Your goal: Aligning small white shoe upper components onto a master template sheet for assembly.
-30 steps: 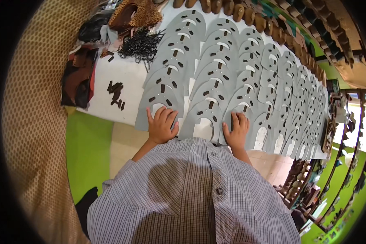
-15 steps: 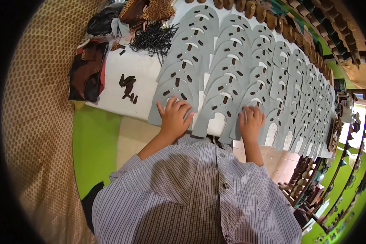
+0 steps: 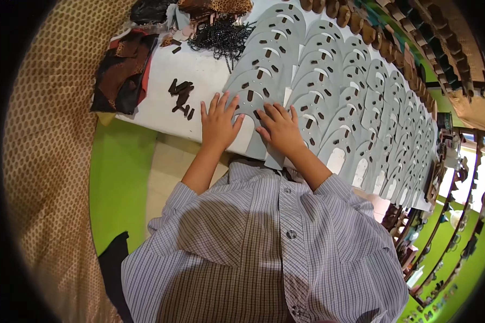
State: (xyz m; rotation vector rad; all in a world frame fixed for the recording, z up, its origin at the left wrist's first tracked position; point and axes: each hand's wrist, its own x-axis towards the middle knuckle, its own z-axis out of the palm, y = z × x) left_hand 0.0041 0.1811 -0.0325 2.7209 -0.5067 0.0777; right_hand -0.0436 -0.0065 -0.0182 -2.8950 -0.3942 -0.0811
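Observation:
Overlapping grey U-shaped pieces (image 3: 260, 92) lie in long columns on a white table, each carrying small dark brown strips. They look like flat shoe-upper cut-outs. My left hand (image 3: 219, 123) rests with spread fingers at the left edge of the front piece in the leftmost column. On the right side of that same piece lies my right hand (image 3: 282, 129), fingers apart, also reaching over the neighbouring column. Neither hand grips anything. Parts of the front pieces are hidden beneath my hands. Left of my left hand sits a small pile of loose dark brown strips (image 3: 182, 96).
Black tangled cords (image 3: 220, 37) and brown, black and red material scraps (image 3: 126, 67) occupy the far left of the table (image 3: 164, 119). Brown shoe lasts (image 3: 355, 24) line the far edge. Shelves of shoes stand at the right; a patterned curtain (image 3: 54, 134) hangs at the left.
My right hand has moved left, from the third column to beside my left hand. My left hand has shifted slightly left, its fingers now straighter. The view has also shifted a little.

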